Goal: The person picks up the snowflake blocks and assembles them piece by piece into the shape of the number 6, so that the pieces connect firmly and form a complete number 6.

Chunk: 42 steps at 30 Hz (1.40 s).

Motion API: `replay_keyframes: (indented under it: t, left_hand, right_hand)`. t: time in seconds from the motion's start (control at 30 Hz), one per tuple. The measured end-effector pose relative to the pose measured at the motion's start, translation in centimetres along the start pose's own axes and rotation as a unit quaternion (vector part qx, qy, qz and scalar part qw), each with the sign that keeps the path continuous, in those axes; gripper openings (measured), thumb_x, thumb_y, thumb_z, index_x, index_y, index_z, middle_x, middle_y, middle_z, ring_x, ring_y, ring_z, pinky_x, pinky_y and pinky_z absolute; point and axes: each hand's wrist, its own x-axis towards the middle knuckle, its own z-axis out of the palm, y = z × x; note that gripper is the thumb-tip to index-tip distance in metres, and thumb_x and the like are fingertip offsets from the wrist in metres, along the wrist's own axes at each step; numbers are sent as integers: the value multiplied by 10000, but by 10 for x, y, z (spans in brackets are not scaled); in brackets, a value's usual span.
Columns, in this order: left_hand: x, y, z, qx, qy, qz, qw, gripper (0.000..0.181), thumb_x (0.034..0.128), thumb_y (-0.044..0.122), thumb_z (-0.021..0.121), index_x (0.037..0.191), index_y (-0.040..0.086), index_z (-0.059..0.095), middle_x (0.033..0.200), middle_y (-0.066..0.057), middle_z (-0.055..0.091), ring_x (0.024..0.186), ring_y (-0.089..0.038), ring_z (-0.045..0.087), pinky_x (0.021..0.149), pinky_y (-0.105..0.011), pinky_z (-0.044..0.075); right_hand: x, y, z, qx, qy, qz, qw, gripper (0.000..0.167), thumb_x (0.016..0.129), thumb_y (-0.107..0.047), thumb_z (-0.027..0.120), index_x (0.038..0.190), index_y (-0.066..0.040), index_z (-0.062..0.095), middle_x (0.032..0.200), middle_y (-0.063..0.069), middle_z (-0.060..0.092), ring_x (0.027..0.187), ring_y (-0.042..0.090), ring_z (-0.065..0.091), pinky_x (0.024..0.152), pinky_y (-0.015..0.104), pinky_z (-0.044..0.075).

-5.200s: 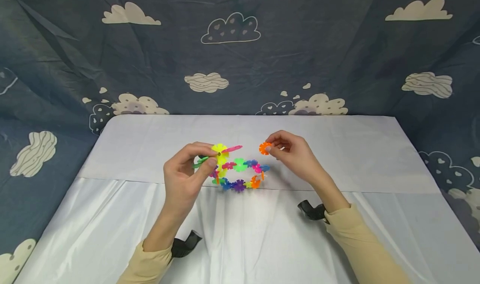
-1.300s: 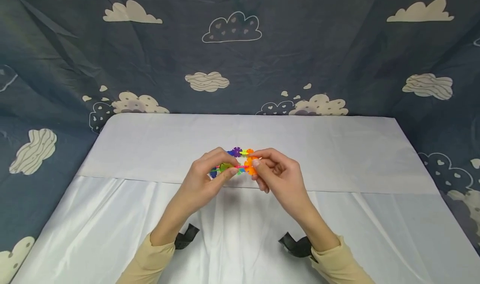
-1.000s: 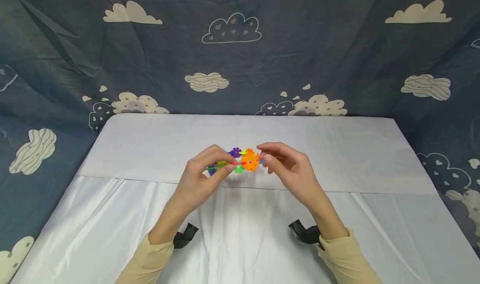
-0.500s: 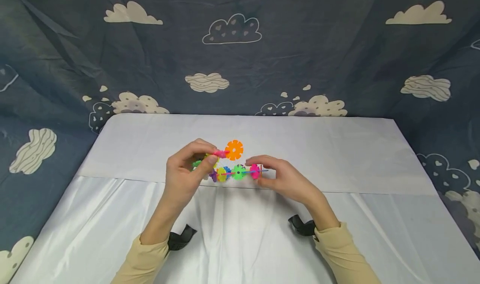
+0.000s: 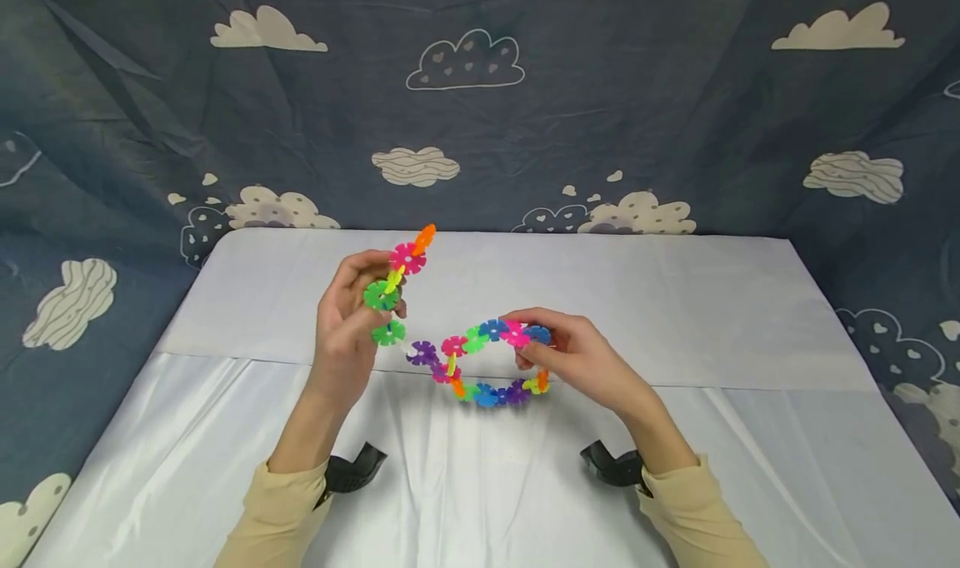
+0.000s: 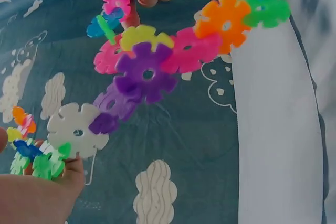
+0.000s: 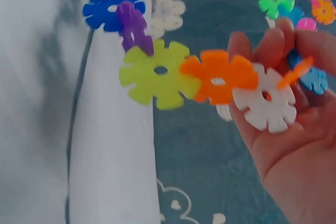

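Note:
Both hands hold one chain of snowflake discs, flower-shaped plastic pieces slotted together in many colours. Its right part makes a ring above the table; a tail rises from the ring's left side. My left hand grips the tail at the green discs, with a pink disc and an orange disc at the free upper end. At the ring's far right, my right hand pinches the chain near a pink disc and a blue disc. A white disc lies against the right fingers in the right wrist view.
A white cloth covers the table under the hands. Behind it hangs a dark blue curtain with cloud prints. Black straps stick out at both wrists.
The orange disc, earlier loose in my right hand, now sits on the tail's end. My right hand has let go of it and taken the ring; my left hand has moved left, stretching the tail.

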Motion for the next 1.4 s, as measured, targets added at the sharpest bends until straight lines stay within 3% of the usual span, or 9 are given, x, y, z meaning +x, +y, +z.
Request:
replay_keyframes:
  t: [0.2,0.43,0.57,0.7,0.83,0.93,1.1,1.2,1.4]
  left_hand:
    - [2,-7,-4,-44,45,-548,9985,562,768,-123,379,1317,-13,430,1187,-161,469,956,-229,473,783,-274,480]
    - [3,-20,-3,-276,367,-875,9951,246,924,-93,552,1167,-61,534,1060,-120,570,890,-210,595,848,-310,524]
    - [3,-26,0,-58,695,-1155,9909,114,938,22,646,1050,0,634,965,-101,645,829,-215,654,883,-351,525]
    - [4,-29,2,478,857,-1341,9861,146,934,143,692,1032,35,681,935,-66,665,838,-197,642,856,-325,516]
    - [10,-29,3,1223,580,-1505,9793,240,950,226,678,1091,33,689,938,-43,658,757,-161,560,662,-263,487]
    - [21,-32,3,1567,206,-1706,9726,278,964,238,655,1137,21,670,966,-61,666,705,-157,535,574,-259,468]
    - [41,-49,2,1804,-14,-2191,9589,287,957,224,663,1152,13,661,989,-85,678,741,-146,578,673,-279,509]
    - [51,-64,0,1858,-93,-2488,9505,266,961,210,656,1147,18,660,993,-93,679,750,-149,586,701,-291,516]
    - [64,-91,-5,1831,-459,-2953,9366,245,973,177,637,1155,13,651,1033,-139,691,779,-163,603,659,-342,522]
  right_hand:
    - [-3,0,3,370,106,167,9991,349,984,-114,603,1329,-159,587,968,216,635,872,364,624,828,477,539]
    - [-10,2,2,522,279,615,9963,350,991,-170,599,1338,-132,570,1018,244,627,881,306,631,822,424,547]
    - [-14,5,1,747,143,750,9943,353,998,-187,583,1343,-123,556,1018,286,597,886,334,611,831,438,537]
    - [-18,9,0,1310,-19,835,9879,363,1015,-171,549,1364,-73,513,1021,330,535,850,317,584,855,404,536]
    - [-22,13,-3,2118,-37,1062,9715,414,1024,-168,537,1402,-26,446,977,263,525,786,242,578,844,360,546]
    - [-24,16,-4,2807,25,1312,9508,449,1027,-149,524,1428,4,392,930,159,553,743,184,579,818,324,553]
    - [-28,27,1,3504,205,1605,9225,442,1040,-108,458,1439,29,329,930,101,573,739,148,576,814,312,553]
    - [-29,34,8,3343,354,1685,9266,433,1041,-112,445,1422,46,312,1013,159,588,776,156,621,820,313,552]
    - [-32,45,15,2405,620,1669,9542,390,1024,-112,485,1352,74,389,1162,298,582,889,246,677,875,315,530]
